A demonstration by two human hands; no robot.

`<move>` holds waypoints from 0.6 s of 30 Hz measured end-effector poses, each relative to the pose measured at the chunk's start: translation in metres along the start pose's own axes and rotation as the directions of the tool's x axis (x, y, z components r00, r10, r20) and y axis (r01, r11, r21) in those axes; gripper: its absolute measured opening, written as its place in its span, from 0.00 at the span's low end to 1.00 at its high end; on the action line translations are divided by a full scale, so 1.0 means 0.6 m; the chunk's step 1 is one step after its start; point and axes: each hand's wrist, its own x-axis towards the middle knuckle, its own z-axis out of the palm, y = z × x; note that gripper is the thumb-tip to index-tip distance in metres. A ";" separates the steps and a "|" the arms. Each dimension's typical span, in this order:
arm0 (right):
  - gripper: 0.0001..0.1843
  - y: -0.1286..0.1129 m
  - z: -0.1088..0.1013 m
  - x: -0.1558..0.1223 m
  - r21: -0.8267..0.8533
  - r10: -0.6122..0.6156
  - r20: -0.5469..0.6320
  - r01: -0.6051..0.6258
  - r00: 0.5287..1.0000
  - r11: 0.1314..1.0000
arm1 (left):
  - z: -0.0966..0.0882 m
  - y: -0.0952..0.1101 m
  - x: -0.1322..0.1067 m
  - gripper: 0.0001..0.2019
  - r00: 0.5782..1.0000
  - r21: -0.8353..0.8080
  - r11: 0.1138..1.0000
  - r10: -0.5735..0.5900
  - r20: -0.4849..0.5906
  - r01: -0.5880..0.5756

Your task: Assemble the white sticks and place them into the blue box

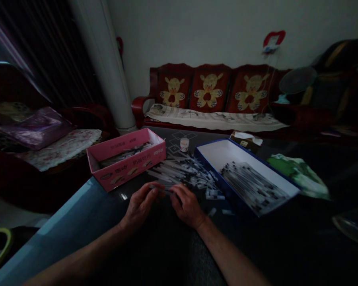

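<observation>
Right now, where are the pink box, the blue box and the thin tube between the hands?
pink box [128,162]: head view, on its printed front wall.
blue box [223,155]: head view, on the bare white floor inside.
thin tube [164,191]: head view, on its exposed middle stretch.

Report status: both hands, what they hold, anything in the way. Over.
Left hand and right hand both pinch one thin pale plastic stick. Loose pile of similar sticks just beyond. Pink cardboard box left, blue-rimmed white box right.
</observation>
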 end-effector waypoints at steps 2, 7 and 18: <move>0.13 0.000 0.003 -0.002 0.004 -0.025 0.042 0.025 0.999 1.000 | -0.001 0.012 0.004 0.15 1.000 0.007 1.000 0.018 0.014 -0.019; 0.11 0.016 0.018 -0.007 0.007 0.046 -0.027 -0.045 0.999 0.999 | 0.024 0.023 0.057 0.17 0.992 -0.024 0.996 0.092 0.082 -0.090; 0.12 0.012 0.011 -0.002 0.088 0.120 0.039 -0.124 0.992 0.988 | 0.061 -0.003 0.187 0.16 0.982 0.219 0.962 0.137 0.127 -0.162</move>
